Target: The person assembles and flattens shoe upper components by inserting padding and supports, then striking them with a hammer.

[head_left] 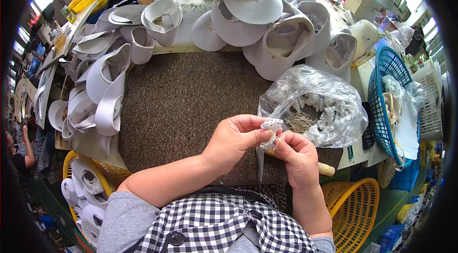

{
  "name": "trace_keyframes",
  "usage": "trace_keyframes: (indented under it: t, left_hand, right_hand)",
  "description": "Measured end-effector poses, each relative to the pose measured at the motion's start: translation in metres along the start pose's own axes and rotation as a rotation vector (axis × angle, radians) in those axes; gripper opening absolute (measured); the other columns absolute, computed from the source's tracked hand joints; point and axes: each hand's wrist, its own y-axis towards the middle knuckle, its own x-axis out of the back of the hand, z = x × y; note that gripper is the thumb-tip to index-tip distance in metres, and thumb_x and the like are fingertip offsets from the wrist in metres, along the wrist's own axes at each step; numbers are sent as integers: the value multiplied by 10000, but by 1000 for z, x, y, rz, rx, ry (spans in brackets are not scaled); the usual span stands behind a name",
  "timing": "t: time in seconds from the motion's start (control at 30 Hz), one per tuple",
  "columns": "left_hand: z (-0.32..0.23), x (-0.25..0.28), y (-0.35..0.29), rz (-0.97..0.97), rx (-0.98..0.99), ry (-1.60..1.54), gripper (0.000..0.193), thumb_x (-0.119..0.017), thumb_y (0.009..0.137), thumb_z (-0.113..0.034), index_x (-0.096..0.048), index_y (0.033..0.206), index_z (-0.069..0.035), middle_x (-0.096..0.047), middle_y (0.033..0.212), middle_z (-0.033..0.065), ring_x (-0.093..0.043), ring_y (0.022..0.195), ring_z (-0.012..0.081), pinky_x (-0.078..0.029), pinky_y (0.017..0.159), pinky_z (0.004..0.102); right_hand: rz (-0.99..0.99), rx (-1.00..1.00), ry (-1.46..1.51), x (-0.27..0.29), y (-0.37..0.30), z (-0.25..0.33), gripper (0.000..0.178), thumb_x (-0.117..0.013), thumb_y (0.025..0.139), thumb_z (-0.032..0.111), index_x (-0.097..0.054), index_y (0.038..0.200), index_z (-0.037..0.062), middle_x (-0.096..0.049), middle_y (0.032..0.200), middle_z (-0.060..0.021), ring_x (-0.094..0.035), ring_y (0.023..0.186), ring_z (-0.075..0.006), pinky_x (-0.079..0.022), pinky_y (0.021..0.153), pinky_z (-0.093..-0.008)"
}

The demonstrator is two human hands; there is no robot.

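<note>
Both hands pinch one sparkly silver trim piece (271, 124) just beside the clear plastic bag (334, 105). The left hand (236, 141) grips its top; the right hand (298, 155) nips its lower end.

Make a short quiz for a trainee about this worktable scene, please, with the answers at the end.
1. True or false: both hands pinch one small silvery sparkly trim piece.
2. Where does the clear plastic bag lie: A) left of the hands, B) right of them, C) on the floor?
3. What grey-white items are heaped around the brown speckled mat?

Key:
1. True: left hand and right hand both grip it.
2. B.
3. Sun visors.
</note>
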Motion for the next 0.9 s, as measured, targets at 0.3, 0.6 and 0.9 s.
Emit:
trace_keyframes:
  t: [0.3,0.6,0.9]
  left_hand:
    - [4,6,3,-5,-70,125,213,-694,857,-47,-630,1044,32,-691,1026,148,-666,970,199,-538,897,329]
    - [0,5,1,-5,-203,232,136,-695,838,14,-675,972,25,-691,947,87,-657,861,126,-553,789,246]
    - [0,10,6,23,-358,375,151,-707,828,14,-675,974,28,-681,907,75,-651,834,120,-545,771,246]
  right_hand:
    - [-8,-55,-76,0,2,5,85,-687,883,86,-654,916,15,-650,885,-2,-563,803,-54,-439,755,-195]
    - [9,-10,-46,-2,9,0,88,-691,882,90,-640,905,22,-635,872,13,-547,788,-45,-429,728,-193]
    - [20,-141,27,4,15,-1,103,-696,883,112,-643,906,26,-645,885,10,-553,788,-42,-431,730,-187]
